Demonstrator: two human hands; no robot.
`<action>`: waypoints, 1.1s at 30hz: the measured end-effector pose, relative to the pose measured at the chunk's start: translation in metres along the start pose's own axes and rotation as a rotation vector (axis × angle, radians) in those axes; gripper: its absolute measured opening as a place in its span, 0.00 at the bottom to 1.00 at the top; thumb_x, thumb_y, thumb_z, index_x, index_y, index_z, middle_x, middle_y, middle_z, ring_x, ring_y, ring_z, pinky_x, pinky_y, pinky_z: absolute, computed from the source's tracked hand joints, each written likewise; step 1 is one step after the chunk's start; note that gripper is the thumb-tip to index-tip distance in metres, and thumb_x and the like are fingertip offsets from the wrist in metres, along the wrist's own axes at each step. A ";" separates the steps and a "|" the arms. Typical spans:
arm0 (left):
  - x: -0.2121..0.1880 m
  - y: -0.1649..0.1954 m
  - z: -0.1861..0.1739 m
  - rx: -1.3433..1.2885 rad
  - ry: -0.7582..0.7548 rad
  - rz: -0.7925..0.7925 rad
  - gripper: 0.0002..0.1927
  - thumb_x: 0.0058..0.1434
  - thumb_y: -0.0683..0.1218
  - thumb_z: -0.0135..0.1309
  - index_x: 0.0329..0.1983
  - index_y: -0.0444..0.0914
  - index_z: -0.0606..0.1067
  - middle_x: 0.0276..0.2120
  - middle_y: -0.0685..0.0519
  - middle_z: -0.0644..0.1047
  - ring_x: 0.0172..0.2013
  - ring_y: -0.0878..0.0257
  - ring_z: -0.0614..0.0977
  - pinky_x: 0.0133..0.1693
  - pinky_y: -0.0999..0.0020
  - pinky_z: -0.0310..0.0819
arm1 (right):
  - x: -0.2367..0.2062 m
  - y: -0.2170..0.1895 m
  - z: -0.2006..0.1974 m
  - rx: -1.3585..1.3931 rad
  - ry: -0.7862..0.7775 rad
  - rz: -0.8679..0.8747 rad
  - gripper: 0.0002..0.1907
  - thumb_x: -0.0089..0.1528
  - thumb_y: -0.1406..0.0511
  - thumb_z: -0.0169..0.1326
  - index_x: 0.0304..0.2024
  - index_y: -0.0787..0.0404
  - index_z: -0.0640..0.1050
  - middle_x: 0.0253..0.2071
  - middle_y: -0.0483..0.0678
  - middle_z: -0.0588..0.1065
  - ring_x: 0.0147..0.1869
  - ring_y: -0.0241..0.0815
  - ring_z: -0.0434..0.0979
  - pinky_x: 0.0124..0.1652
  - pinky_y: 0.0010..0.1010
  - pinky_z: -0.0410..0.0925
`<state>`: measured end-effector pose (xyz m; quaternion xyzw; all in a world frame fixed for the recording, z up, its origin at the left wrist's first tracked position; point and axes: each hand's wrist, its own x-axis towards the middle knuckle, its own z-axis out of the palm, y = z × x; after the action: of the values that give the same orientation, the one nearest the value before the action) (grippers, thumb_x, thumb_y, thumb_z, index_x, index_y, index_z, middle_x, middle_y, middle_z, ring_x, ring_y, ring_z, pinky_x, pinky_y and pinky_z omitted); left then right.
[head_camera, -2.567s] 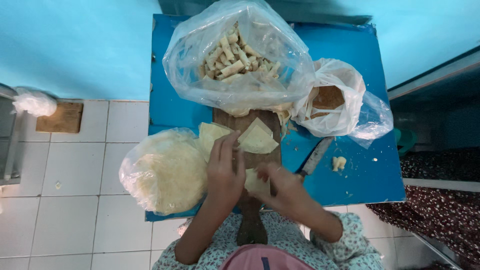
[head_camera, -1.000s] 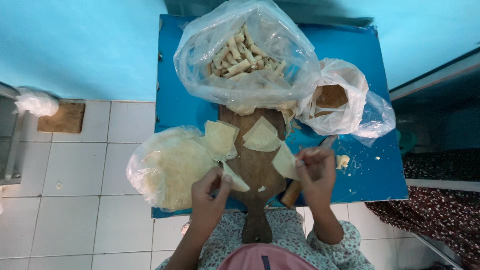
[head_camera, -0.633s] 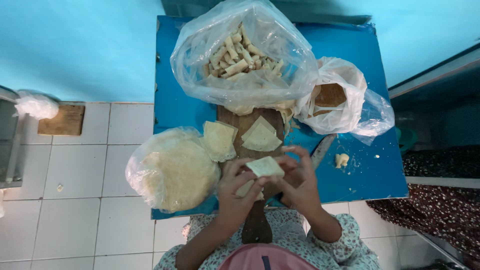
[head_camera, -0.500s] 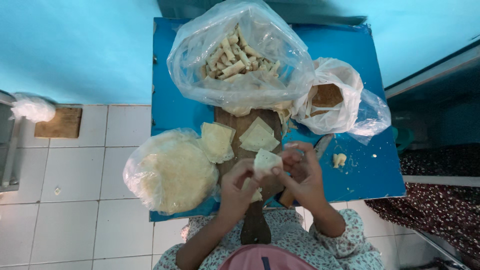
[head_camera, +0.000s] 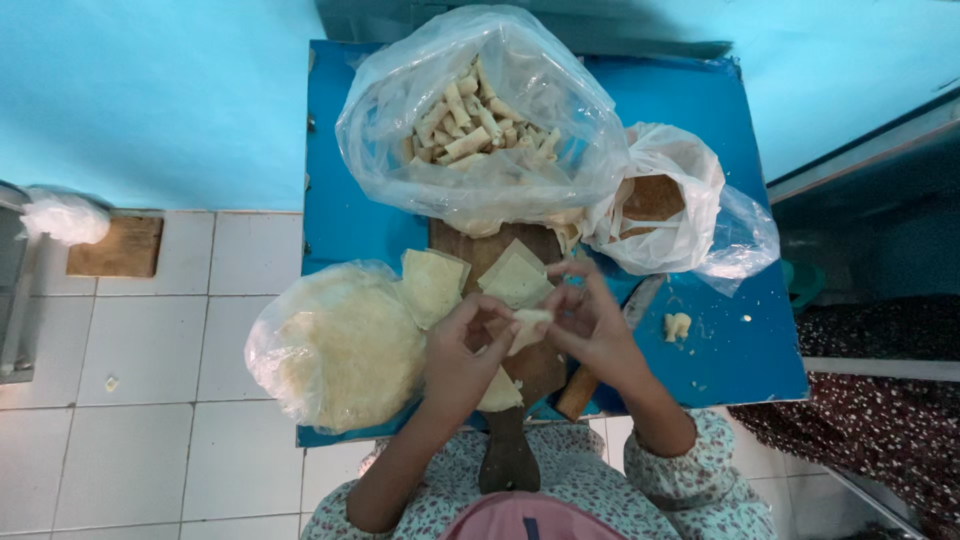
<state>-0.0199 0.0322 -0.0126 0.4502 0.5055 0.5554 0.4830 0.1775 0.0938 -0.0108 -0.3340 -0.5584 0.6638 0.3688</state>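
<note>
Both my hands meet over a wooden cutting board (head_camera: 480, 262) on a blue table (head_camera: 345, 215). My left hand (head_camera: 458, 345) and my right hand (head_camera: 588, 322) pinch a small pale dough wrapper (head_camera: 527, 326) between their fingertips, partly folded. Two flat wrapper pieces lie on the board, one at the left (head_camera: 433, 283) and one in the middle (head_camera: 515, 280). Another wrapper piece (head_camera: 500, 392) shows under my left wrist.
A clear bag of rolled pastries (head_camera: 470, 125) sits at the table's back. A bagged stack of round wrappers (head_camera: 340, 345) lies at the left. A white bag with brown filling (head_camera: 655, 200) is at the right, near a knife (head_camera: 625, 330) and a dough lump (head_camera: 677, 325). White tiled floor lies left.
My hands left the board, picked up a wrapper piece and brought it together between them. It has gone from a flat piece to a smaller folded one.
</note>
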 end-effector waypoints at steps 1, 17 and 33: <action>0.000 0.004 0.001 0.124 0.025 0.015 0.08 0.62 0.39 0.61 0.44 0.35 0.76 0.37 0.50 0.80 0.35 0.67 0.83 0.34 0.70 0.77 | 0.001 0.002 -0.002 -0.082 0.057 -0.026 0.36 0.61 0.81 0.58 0.68 0.58 0.61 0.44 0.47 0.70 0.50 0.34 0.74 0.49 0.27 0.71; 0.015 0.006 0.017 0.856 0.118 0.328 0.16 0.63 0.39 0.51 0.54 0.34 0.73 0.41 0.42 0.76 0.42 0.43 0.79 0.41 0.50 0.73 | 0.020 0.005 0.009 -0.781 0.305 -0.263 0.28 0.60 0.75 0.61 0.60 0.64 0.66 0.41 0.51 0.79 0.43 0.42 0.84 0.40 0.31 0.77; -0.039 0.045 -0.036 0.504 0.319 0.340 0.07 0.65 0.38 0.57 0.46 0.35 0.77 0.40 0.48 0.80 0.36 0.58 0.84 0.34 0.66 0.75 | -0.037 0.002 0.077 -0.782 -0.112 -0.255 0.20 0.59 0.68 0.64 0.51 0.62 0.73 0.41 0.53 0.79 0.43 0.50 0.84 0.41 0.37 0.75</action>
<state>-0.0537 -0.0124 0.0289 0.5407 0.6138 0.5489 0.1719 0.1303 0.0236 0.0005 -0.3407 -0.8244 0.3679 0.2625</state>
